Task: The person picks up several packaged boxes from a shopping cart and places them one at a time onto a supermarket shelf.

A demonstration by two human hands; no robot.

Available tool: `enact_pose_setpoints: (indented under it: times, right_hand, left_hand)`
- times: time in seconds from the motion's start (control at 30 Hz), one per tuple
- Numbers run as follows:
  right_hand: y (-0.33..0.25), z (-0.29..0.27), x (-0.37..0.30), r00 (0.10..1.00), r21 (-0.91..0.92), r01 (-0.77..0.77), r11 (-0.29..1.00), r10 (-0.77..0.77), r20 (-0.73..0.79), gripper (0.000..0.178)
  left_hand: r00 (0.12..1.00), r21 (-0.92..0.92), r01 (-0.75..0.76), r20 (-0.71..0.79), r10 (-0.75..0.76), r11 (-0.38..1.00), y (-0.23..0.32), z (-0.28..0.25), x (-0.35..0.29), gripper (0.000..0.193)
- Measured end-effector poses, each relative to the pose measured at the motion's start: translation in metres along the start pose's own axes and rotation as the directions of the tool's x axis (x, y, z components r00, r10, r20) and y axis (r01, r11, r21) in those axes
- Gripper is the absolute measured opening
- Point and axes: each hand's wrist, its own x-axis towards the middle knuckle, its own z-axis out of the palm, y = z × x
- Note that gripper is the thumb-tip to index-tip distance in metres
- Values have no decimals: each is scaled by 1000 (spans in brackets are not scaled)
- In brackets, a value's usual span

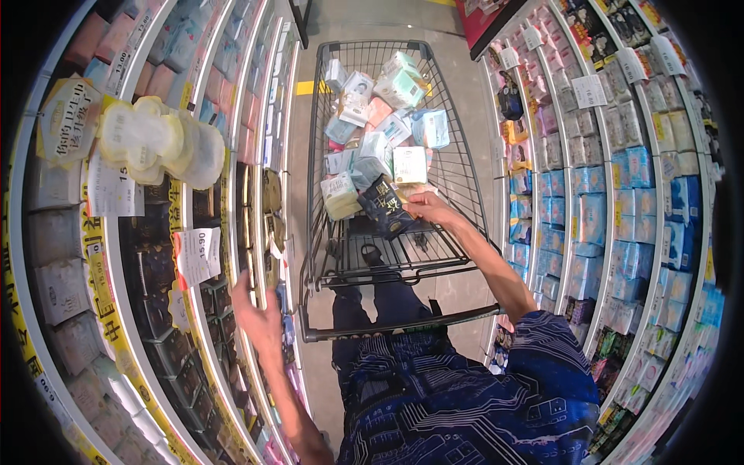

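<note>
My right hand reaches into the near part of a shopping cart. Its fingers are closed on the edge of a black sanitary pad pack with gold print. That pack lies tilted against a heap of other packs, among them a white and green pack and a pale square pack. Off to the left, my left hand is held up beside the shelves, slightly blurred. Its fingers are apart, with nothing seen in them.
Shelves with dark and pastel packs line the left side, with price cards and pad samples sticking out. On the right, shelves hold blue, white and pink packs. The cart's handle crosses before my body.
</note>
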Motion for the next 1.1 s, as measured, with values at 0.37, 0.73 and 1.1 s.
enact_pose_setpoints:
  times: [0.37, 0.73, 1.1]
  right_hand:
    - [-139, 109, -95, 983, 723, 137, 678, -185, -13, 24]
    - [-166, 205, -96, 943, 841, 49, 538, -302, 138, 36]
    - [-147, 220, -84, 917, 518, 142, 844, -309, 253, 36]
  left_hand:
    - [906, -669, 258, 417, 65, 697, 69, 57, 12, 56]
    - [932, -825, 328, 202, -301, 461, 29, 17, -8, 56]
    - [817, 150, -82, -555, 153, 985, -9, -110, 97, 54]
